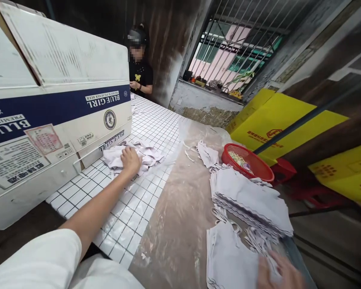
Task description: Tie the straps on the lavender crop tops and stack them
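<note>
My left hand (131, 161) reaches forward to a crumpled heap of pale lilac cloth pieces (152, 154) beside the cardboard box. Its fingers are curled down into the cloth. At the bottom right, my right hand (281, 271) is blurred over the near stack of flat pale cloth pieces (228, 253), which have thin straps or loops along the edge. Its fingers are too smeared to read. Just behind lies a taller neat stack of the same pieces (249, 196) with wavy edges. A single loose piece (207, 154) lies farther back.
A large beer carton (63, 104) stands on the left of the checked tabletop (156, 116). Clear plastic sheeting (180, 200) covers the middle. A red basket (233, 149) with small scraps sits at the right edge, near yellow boards (276, 124). Another person (140, 72) is at the far end.
</note>
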The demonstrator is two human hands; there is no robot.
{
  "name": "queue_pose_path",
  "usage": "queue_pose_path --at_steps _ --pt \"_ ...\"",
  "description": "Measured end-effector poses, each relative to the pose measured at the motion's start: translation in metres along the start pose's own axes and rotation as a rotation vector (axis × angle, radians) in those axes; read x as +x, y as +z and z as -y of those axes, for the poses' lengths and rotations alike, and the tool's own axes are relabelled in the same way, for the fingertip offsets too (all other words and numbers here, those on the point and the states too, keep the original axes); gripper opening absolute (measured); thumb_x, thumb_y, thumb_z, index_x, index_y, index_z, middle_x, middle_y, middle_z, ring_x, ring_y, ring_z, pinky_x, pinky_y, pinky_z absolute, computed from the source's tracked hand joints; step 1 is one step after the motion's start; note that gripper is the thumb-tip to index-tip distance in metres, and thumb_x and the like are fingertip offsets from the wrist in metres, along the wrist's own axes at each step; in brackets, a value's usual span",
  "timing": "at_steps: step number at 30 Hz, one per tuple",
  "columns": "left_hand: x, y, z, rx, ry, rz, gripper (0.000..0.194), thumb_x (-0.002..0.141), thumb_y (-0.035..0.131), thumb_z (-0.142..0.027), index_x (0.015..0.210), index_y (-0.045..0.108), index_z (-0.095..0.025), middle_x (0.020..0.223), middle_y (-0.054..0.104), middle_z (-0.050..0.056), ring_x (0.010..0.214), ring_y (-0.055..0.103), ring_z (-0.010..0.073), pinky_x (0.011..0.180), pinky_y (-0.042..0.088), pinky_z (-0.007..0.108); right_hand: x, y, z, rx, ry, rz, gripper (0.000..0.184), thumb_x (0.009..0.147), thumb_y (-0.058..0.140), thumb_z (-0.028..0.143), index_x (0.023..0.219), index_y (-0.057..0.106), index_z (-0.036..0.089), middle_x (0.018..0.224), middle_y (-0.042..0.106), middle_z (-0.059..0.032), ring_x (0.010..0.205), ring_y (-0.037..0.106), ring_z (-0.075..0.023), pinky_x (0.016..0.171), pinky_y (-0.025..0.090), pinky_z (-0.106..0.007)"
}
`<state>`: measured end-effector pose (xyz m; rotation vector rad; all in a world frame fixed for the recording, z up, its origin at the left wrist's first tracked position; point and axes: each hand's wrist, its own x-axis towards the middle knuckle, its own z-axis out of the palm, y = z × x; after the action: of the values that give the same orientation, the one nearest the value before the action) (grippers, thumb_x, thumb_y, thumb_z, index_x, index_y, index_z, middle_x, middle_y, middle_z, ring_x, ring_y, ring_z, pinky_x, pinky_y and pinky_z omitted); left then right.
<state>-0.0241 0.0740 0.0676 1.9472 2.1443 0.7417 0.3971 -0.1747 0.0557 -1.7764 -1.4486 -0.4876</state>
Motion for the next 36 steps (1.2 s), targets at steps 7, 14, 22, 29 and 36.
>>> queue_pose_path --at_steps 7,14,22,29,36 --pt "0.02 0.002 0.034 -0.036 -0.008 0.078 0.024 0.089 0.051 -0.019 0.105 0.068 -0.015 0.116 0.066 0.015 0.117 0.055 0.0315 0.097 0.044 0.041 0.038 0.144 0.184 0.428 -0.08 0.52 0.027 0.092 0.049 0.041 0.09 0.067 0.022 0.093 0.068 -0.0088 0.092 0.062 -0.0242 0.084 0.05 -0.039" --pt "0.005 -0.005 0.045 -0.068 0.042 0.123 0.024 0.087 0.053 -0.02 0.106 0.067 -0.014 0.112 0.067 0.015 0.108 0.06 0.0297 0.09 0.049 0.038 0.08 0.26 0.298 0.348 0.194 0.707 0.017 0.084 0.057 0.034 0.086 0.061 0.018 0.106 0.061 -0.0177 0.112 0.049 -0.0336 0.091 0.042 -0.046" --pt "0.05 -0.063 0.006 -0.796 0.615 0.57 0.036 0.086 0.06 -0.037 0.115 0.066 -0.016 0.114 0.068 0.011 0.105 0.063 0.0233 0.09 0.051 0.037 0.143 0.202 0.287 0.938 0.06 0.908 0.036 0.088 0.051 0.056 0.078 0.052 0.022 0.073 0.052 0.0018 0.069 0.046 -0.0139 0.065 0.042 -0.024" --pt "0.048 -0.093 -0.049 -1.084 0.684 1.235 0.029 0.074 0.078 -0.042 0.079 0.071 -0.013 0.065 0.063 0.001 0.056 0.053 0.009 0.053 0.042 0.019 0.179 0.1 0.25 1.03 0.039 1.061 0.043 0.081 0.065 0.06 0.072 0.056 0.019 0.063 0.044 0.0047 0.056 0.035 -0.0092 0.052 0.028 -0.023" --pt "0.031 -0.074 -0.041 -1.126 0.561 1.258 0.036 0.065 0.084 -0.047 0.061 0.068 -0.014 0.049 0.054 0.0 0.045 0.042 0.0067 0.044 0.033 0.019 0.168 0.064 0.218 0.962 0.076 1.031 0.046 0.079 0.067 0.061 0.064 0.051 0.02 0.058 0.038 0.0051 0.054 0.032 -0.0094 0.05 0.025 -0.024"
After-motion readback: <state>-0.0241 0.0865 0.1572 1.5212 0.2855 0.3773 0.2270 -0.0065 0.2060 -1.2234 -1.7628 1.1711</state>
